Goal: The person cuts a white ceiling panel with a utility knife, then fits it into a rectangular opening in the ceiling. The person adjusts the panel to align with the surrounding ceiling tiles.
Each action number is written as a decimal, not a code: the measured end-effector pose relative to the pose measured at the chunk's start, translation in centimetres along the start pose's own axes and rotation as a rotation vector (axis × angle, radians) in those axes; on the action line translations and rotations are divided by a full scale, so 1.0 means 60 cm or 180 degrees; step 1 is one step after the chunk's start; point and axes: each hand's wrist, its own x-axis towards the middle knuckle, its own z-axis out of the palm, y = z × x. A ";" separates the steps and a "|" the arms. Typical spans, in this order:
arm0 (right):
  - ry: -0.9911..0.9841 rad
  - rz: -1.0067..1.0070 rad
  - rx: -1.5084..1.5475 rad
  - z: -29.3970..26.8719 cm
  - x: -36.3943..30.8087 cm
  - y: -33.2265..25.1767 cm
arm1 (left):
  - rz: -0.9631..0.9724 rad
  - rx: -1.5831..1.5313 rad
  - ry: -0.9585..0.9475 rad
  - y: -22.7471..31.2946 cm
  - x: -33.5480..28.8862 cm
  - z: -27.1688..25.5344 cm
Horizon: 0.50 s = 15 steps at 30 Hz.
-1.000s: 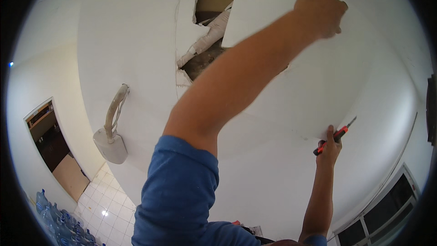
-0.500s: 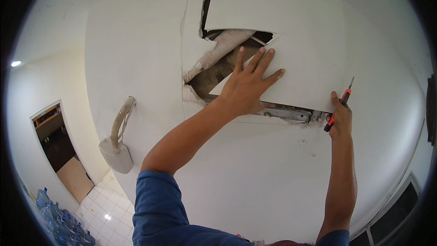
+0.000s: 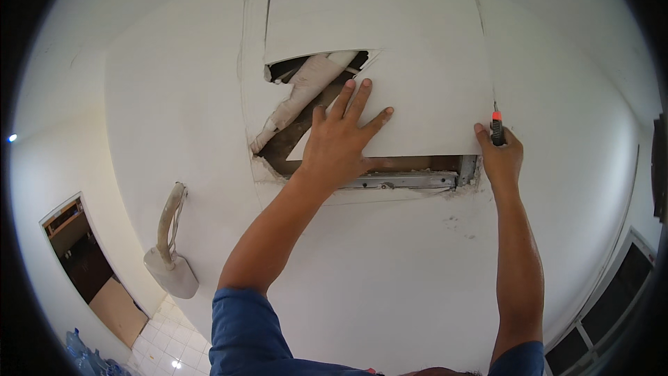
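A white board panel (image 3: 424, 90) sits over an opening in the white wall, with a cut-away notch at its left. My left hand (image 3: 335, 138) lies spread on the board, fingers apart, beside the notch. In my right hand (image 3: 502, 160) is a red and black utility knife (image 3: 497, 129), held upright, its blade near the line along the panel's right side. My right thumb is at the board's lower right corner. Inside the opening runs a pale wrapped pipe (image 3: 306, 90). Below the board's lower edge a metal channel (image 3: 410, 181) shows in the gap.
The wall (image 3: 376, 257) around the opening has pencil lines and rough, chipped edges. A wrapped pipe end with a bag-like cover (image 3: 170, 271) sticks out at the left. Beyond are a doorway (image 3: 94, 264), blue water bottles (image 3: 87, 358) and a dark-paned window (image 3: 616, 292).
The panel has turned straighter, narrowing the dark gap at its upper left and widening the one below. The knife has swung upright to the panel's right side. The camera view has shifted.
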 end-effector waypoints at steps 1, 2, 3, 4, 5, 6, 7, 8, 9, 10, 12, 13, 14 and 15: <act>0.0281 -0.0364 -0.0415 -0.006 -0.004 0.002 | 0.0067 0.0043 0.0066 0.000 0.003 0.008; 0.0227 -0.0406 -0.0309 -0.013 -0.001 -0.001 | 0.0100 0.0112 0.0126 -0.004 0.001 0.013; 0.0170 -0.0446 -0.0198 -0.021 0.004 -0.002 | 0.0132 0.0186 0.0182 -0.009 -0.001 0.015; 0.0110 -0.0484 -0.0082 -0.023 0.007 -0.001 | 0.0158 0.0214 0.0161 -0.011 -0.001 0.014; 0.0070 -0.0783 0.0033 -0.021 0.008 0.004 | 0.0185 0.0215 0.0161 -0.009 0.001 0.018; 0.0027 -0.1082 0.0152 -0.014 0.009 0.011 | 0.0212 0.0219 0.0160 -0.009 0.003 0.019; -0.0015 -0.1379 0.0273 -0.009 0.008 0.014 | 0.0218 0.0248 0.0151 -0.010 0.005 0.018; -0.0121 -0.1336 0.0141 -0.003 0.006 0.012 | 0.0220 0.0283 0.0131 -0.011 0.005 0.015; -0.0227 -0.1294 0.0007 0.002 0.004 0.008 | 0.0222 0.0317 0.0111 -0.013 0.004 0.013; -0.0331 -0.1253 -0.0130 0.005 0.001 0.005 | 0.0209 0.0313 0.0098 -0.014 0.003 0.017; -0.0500 -0.1308 -0.0227 0.003 0.000 0.004 | 0.0198 0.0319 0.0101 -0.015 0.007 0.028; -0.0582 -0.1336 -0.0281 -0.001 -0.002 0.003 | 0.0162 0.0353 0.0062 -0.014 0.006 0.025; -0.0649 -0.1440 -0.0473 -0.004 -0.008 0.002 | 0.0142 0.0388 0.0014 -0.012 0.004 0.023; -0.0716 -0.1542 -0.0667 -0.008 -0.016 -0.003 | 0.0122 0.0422 -0.0035 -0.010 0.004 0.021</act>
